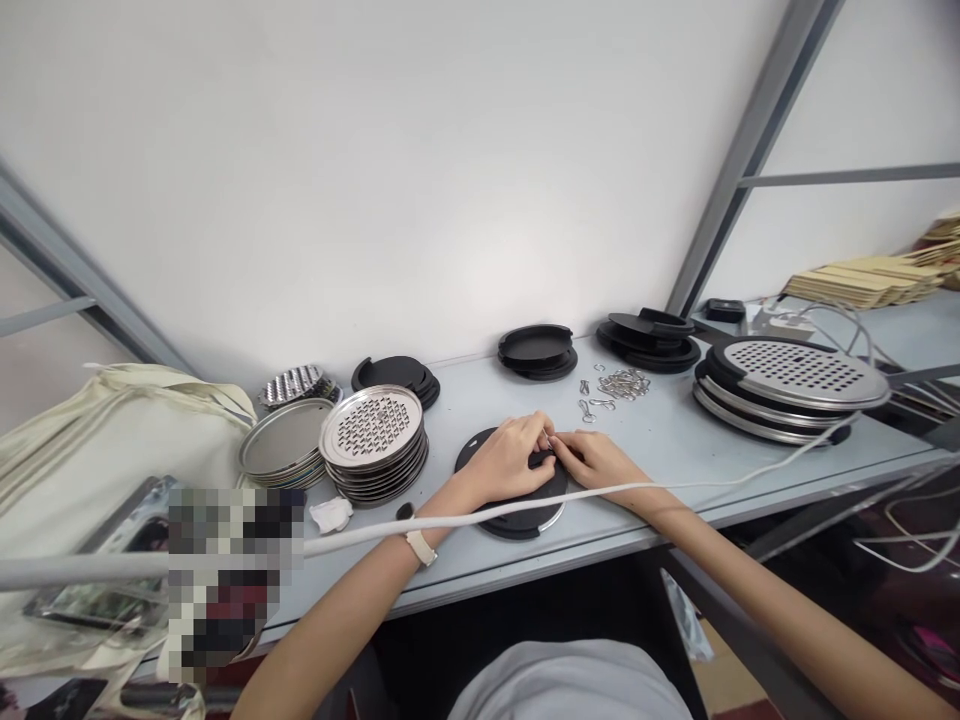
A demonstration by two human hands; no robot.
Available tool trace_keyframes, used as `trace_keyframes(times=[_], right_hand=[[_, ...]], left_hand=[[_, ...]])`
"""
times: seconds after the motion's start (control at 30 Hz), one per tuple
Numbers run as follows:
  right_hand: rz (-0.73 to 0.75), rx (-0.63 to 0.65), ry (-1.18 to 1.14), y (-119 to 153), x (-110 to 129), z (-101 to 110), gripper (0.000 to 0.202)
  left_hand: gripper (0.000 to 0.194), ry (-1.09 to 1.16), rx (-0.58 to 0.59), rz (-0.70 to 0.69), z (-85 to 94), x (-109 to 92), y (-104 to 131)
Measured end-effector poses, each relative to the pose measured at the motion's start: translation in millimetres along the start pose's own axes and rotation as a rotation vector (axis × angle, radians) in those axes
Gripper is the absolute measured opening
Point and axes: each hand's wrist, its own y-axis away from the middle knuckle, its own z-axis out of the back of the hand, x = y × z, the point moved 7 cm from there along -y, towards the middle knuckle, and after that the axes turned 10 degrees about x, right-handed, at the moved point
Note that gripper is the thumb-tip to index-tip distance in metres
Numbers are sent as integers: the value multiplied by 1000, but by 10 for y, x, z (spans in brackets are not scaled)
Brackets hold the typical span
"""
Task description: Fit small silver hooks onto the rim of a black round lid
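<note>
In front of me on the grey table lies a black round disc (517,518) with a notched edge and a strip of metal rim at its lower right. My left hand (517,455) rests over it, fingers bent and pinched at its upper right edge. Close against those fingertips, my right hand (596,460) is also closed in a pinch. A tiny shiny bit shows between the two hands, mostly hidden by the fingers. Beyond my right hand lies a loose pile of small metal clips (624,384), with a few lying apart from it.
Left stand a stack of round metal graters (375,430) and plain metal discs (289,440). Black round holders (536,345) line the wall. Rimmed grater plates (799,370) are stacked right. A white cable (465,518) crosses in front, over my forearms.
</note>
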Motion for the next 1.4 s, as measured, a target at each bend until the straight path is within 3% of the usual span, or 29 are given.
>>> trace_keyframes(times=[0.37,1.4], right_hand=[[-11,-4,37,-13,-41,-8,43],[-9,-44,106,32,3,-7,36]], left_hand=[[22,-183,-35,33,-11,11,-16],[26,-82,5,-8,-35,24,-19]])
